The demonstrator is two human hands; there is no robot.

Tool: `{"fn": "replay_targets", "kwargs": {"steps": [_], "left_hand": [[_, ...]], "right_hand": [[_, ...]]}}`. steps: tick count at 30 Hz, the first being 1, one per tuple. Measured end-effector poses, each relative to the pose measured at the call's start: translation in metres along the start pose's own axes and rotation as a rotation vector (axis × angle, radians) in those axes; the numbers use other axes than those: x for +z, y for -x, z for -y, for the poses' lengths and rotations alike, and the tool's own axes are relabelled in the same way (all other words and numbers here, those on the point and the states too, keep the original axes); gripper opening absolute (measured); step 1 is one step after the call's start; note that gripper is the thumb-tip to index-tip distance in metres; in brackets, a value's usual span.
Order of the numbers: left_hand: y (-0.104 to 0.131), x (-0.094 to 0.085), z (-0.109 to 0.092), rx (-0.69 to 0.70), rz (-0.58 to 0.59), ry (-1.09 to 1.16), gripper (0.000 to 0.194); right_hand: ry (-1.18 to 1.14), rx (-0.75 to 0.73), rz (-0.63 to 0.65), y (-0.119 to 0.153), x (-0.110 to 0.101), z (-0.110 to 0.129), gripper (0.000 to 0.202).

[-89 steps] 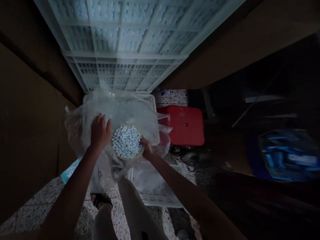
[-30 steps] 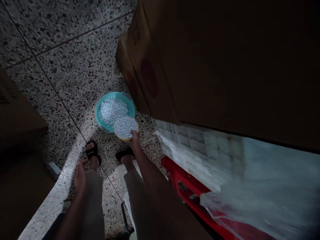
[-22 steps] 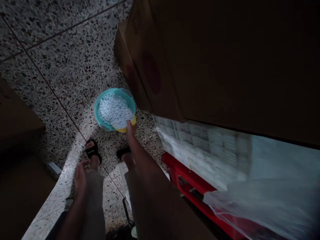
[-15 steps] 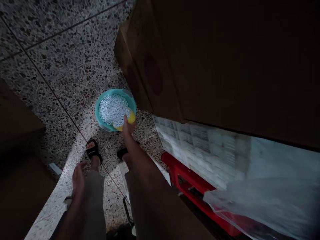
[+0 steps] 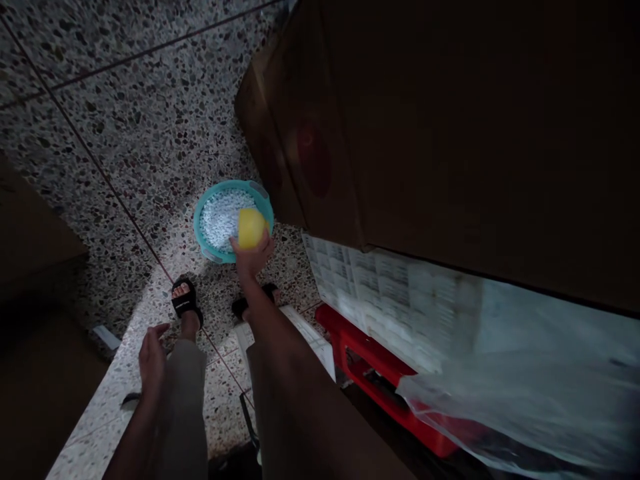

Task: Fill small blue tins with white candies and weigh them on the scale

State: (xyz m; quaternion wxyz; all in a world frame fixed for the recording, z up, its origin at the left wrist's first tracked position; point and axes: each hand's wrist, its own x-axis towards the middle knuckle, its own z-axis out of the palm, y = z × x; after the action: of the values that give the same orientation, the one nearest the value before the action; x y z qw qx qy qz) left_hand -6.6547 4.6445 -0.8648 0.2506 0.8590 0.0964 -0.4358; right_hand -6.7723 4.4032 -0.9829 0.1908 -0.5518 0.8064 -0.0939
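Note:
My right hand (image 5: 254,257) grips a yellow cup (image 5: 251,228), tipped over the near right part of a turquoise basin (image 5: 199,243). Its rounded outer side faces me, so the inside is hidden. Small white pellets (image 5: 220,217) fill much of the basin, which stands on the floor. My left hand (image 5: 153,353) hangs by my left knee, fingers loosely apart, with nothing in it.
Large cardboard boxes (image 5: 330,133) rise close to the basin's right. A red plastic stool (image 5: 370,353) and clear plastic sheeting (image 5: 480,400) lie nearer on the right. Another box (image 5: 35,227) sits at left. My sandalled foot (image 5: 184,297) is on the speckled floor (image 5: 125,133).
My right hand has turned the yellow cup over, from lying scooped among the pellets to tipped above them. The left hand has shifted only slightly.

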Motion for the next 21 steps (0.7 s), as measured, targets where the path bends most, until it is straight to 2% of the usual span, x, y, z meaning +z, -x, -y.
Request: {"fn": "replay_targets", "kwargs": {"steps": [4,7,11,15,18,21], "left_hand": [[-0.004,-0.008,0.01,-0.012,0.024,-0.008,0.056],[-0.006,-0.012,0.016,-0.032,0.03,-0.007,0.058],[-0.006,-0.013,0.015,-0.043,0.033,-0.009,0.06],[-0.001,-0.011,0.008,-0.036,0.04,0.001,0.059],[0.004,-0.009,0.001,-0.026,0.058,-0.008,0.058],[0.008,-0.006,-0.008,-0.03,0.094,-0.009,0.057]], "right_hand": [[-0.052,-0.02,-0.068,-0.005,0.001,0.001,0.092],[-0.05,-0.039,-0.069,-0.011,-0.002,0.002,0.092],[-0.008,0.068,-0.032,-0.018,-0.013,0.0,0.096],[-0.118,0.145,-0.077,-0.019,-0.031,-0.012,0.095],[-0.331,0.218,-0.102,-0.013,-0.051,-0.027,0.076],[-0.556,0.33,-0.078,0.004,-0.085,-0.04,0.06]]}}
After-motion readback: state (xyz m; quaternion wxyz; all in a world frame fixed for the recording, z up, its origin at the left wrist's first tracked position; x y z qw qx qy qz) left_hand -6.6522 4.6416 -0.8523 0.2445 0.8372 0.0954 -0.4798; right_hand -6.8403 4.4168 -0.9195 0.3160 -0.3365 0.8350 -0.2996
